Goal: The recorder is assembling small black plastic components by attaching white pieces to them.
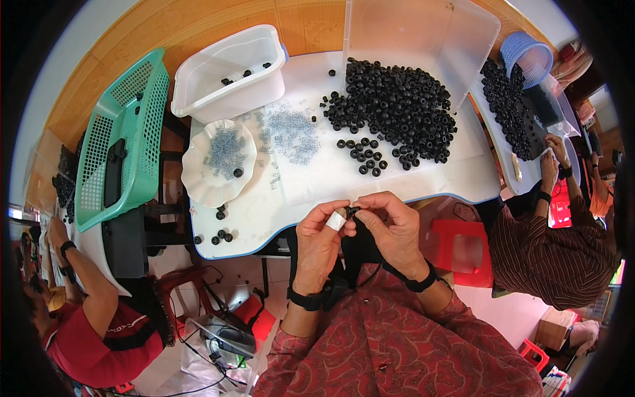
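Both hands meet just over the near edge of the white table (pixel 423 182); the left hand (pixel 319 241), its forefinger wrapped in pale tape, and the right hand (pixel 390 228) pinch closed from either side on one small black ring (pixel 351 211), which sits between the fingertips, above the table's edge rather than on it; the heap of black rings (pixel 397 109) lies farther off, toward the right, with a few strays nearer, and the scatter of clear bits (pixel 288 132) lies to the far left beside the scalloped white dish (pixel 198 182) and the white tub (pixel 231 86). The likeliest slip, to my eye, is the ring popping from so fine a pinch; held out past the edge, it would drop toward the lap or floor rather than back onto the table; a brushing sleeve could also roll the loose rings by the near left corner off the rim. Much is hard to read: the fingers cover most of the held ring, so whether a clear bit is being fitted to it cannot be told; the clear bits blur into a haze; a neighbour's hands at the right table and another person at the left are bent and cut by the picture's rim.
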Demonstrator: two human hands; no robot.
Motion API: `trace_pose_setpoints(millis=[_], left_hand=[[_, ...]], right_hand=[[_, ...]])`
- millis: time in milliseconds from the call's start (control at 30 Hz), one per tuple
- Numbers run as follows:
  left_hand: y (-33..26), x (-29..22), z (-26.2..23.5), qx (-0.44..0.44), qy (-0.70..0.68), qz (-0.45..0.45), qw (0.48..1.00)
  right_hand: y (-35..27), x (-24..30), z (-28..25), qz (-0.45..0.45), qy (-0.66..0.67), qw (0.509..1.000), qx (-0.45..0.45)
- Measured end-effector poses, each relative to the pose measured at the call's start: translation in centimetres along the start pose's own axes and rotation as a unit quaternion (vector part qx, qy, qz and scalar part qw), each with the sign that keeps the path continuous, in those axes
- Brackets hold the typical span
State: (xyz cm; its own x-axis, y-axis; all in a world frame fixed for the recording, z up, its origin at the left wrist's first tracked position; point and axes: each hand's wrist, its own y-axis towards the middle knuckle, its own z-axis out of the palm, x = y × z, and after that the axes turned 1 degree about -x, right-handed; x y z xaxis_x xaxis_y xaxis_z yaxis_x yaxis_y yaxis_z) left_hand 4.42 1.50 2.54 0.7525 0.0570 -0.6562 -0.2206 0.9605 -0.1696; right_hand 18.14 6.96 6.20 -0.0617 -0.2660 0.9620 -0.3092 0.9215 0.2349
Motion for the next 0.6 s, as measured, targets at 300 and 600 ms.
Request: trace_pose_setpoints(millis=[300, 600], left_hand=[[-0.03, 0.13, -0.17, -0.01, 0.002, -0.001, 1.0], [-0.06, -0.02, -0.01, -0.005, -0.005, -0.001, 1.0]], right_hand=[[-0.13, 0.09, 0.3, -0.021, -0.019, 1.0, 0.001], [-0.13, 0.06, 0.67, -0.022, 0.011, 1.0, 0.003]])
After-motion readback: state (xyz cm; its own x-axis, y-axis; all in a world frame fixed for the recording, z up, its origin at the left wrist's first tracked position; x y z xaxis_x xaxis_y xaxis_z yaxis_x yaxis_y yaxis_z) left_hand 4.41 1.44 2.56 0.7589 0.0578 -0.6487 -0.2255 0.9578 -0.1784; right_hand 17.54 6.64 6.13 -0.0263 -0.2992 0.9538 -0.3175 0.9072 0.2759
